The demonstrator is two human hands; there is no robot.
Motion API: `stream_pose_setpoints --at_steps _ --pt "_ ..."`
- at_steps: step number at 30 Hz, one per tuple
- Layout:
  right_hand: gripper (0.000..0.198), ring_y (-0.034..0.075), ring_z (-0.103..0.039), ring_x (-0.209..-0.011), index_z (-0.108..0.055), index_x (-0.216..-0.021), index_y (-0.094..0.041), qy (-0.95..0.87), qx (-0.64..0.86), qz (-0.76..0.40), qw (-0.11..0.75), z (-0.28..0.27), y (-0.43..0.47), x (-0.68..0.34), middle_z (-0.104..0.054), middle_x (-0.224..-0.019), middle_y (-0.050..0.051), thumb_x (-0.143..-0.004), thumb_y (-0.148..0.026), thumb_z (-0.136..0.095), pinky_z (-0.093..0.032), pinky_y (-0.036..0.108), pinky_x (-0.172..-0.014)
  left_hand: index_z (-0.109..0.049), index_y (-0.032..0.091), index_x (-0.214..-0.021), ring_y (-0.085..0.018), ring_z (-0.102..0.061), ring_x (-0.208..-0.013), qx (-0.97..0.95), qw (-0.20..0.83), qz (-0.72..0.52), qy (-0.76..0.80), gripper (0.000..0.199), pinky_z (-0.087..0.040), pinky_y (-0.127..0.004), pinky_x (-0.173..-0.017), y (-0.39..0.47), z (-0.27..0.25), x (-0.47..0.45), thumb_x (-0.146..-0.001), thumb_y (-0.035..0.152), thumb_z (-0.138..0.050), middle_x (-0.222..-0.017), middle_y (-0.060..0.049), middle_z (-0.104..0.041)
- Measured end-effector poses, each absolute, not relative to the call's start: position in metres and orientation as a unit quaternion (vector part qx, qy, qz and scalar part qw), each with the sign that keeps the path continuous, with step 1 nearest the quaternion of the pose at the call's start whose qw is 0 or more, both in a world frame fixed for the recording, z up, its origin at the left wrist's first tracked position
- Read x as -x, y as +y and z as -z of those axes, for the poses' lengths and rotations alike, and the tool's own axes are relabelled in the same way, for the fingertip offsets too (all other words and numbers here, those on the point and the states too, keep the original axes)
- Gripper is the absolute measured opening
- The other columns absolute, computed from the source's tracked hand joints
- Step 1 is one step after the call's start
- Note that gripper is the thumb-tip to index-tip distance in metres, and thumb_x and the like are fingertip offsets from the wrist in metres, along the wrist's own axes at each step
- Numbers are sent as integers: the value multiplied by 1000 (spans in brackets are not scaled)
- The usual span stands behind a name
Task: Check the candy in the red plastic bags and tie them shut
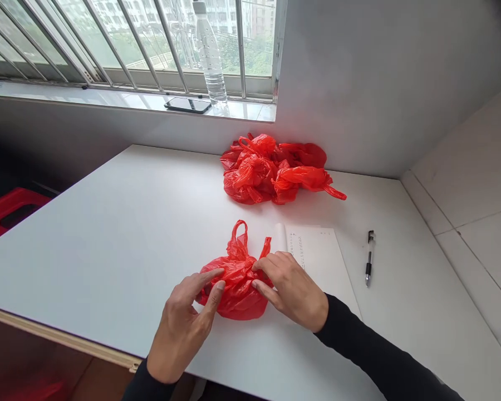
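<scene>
The crumpled red plastic bag (244, 303) on the flat white worktop (108, 234), lower centre of the frame, may tear if the bare right hand (295, 288), its grip at the gathered top not tellably clamped, tugs hard, the bare left hand (182, 320) having its grip parted alongside.

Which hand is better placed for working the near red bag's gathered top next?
The right hand, most likely: its fingertips are right by the gathered top of the near red bag. The left hand is at the bag's left side, farther from that spot.
</scene>
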State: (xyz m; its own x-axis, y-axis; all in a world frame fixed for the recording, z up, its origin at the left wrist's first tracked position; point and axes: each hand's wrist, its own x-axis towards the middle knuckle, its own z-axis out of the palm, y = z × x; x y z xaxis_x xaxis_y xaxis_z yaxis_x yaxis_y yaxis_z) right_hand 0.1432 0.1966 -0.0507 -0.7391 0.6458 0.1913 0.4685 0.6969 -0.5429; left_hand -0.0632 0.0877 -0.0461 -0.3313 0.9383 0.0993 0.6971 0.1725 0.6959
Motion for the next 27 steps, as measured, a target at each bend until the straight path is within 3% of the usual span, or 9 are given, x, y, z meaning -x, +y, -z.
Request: stream_pose_setpoints --at_steps 5,8,10,12,15,20,22,25,27 --pt "12 21 -57 -91 -66 -104 -19 -893 259 -253 268 41 195 -144 -64 -96 6 -101 -18 -54 -50 39 -90 -67 39 -123 -12 -47 -50 -543 205 -308 754 36 -44 -23 -51 87 42 61 -90 54 -65 -58 9 -53" --pt "25 23 -56 -107 -61 -126 -22 -861 286 -283 311 37 194 -145 -62 -117 8 -102 -21 -54 -49 39 -97 -74 33 -105 -12 -49 -53 -530 218 -355 738 26 -46 -23 -52 87 43 57 -88 52 -68 -62 6 -59" --pt "45 25 -55 -111 -49 -143 -21 -842 328 -306 298 38 197 -147 -61 -123 10 -99 -22 -59 -47 44 -101 -75 29 -94 -13 -54 -60 -511 213 -394 734 25 -50 -23 -57 88 42 54 -86 52 -70 -71 3 -66" --pt "58 24 -58 -102 -40 -149 -18 -829 352 -344 266 40 201 -150 -65 -110 8 -95 -19 -61 -48 46 -98 -75 28 -90 -14 -57 -62 -489 203 -411 742 27 -52 -24 -59 88 39 53 -84 54 -70 -73 2 -68" --pt "58 20 -58 -86 -42 -147 -21 -812 363 -388 243 39 210 -157 -63 -91 1 -92 -10 -55 -49 41 -89 -75 26 -88 -15 -62 -64 -445 189 -418 769 30 -53 -23 -61 85 35 61 -82 56 -71 -74 2 -71" --pt "54 18 -54 -81 -47 -142 -26 -787 402 -394 252 25 223 -168 -61 -87 -2 -90 -12 -55 -48 37 -81 -74 25 -95 -13 -57 -56 -369 155 -420 815 34 -50 -22 -52 81 29 92 -85 57 -67 -66 3 -65" --pt "43 18 -54 -86 -56 -131 -27 -791 396 -393 251 22 223 -169 -63 -92 -1 -91 -11 -54 -48 35 -81 -75 25 -94 -16 -63 -66 -375 158 -423 810 37 -56 -25 -62 81 30 95 -83 59 -68 -78 0 -69" --pt "22 20 -55 -101 -65 -111 -26 -808 359 -390 258 22 217 -164 -65 -105 1 -92 -17 -60 -46 36 -91 -68 32 -120 -23 -64 -114 -432 140 -434 778 43 -53 -36 -102 84 35 82 -85 56 -66 -126 -2 -66" --pt "11 20 -55 -101 -65 -103 -24 -809 339 -404 258 24 212 -159 -65 -104 1 -92 -24 -67 -45 36 -91 -60 37 -134 -23 -57 -125 -502 126 -415 748 47 -51 -37 -104 87 39 70 -89 48 -66 -135 -1 -61"
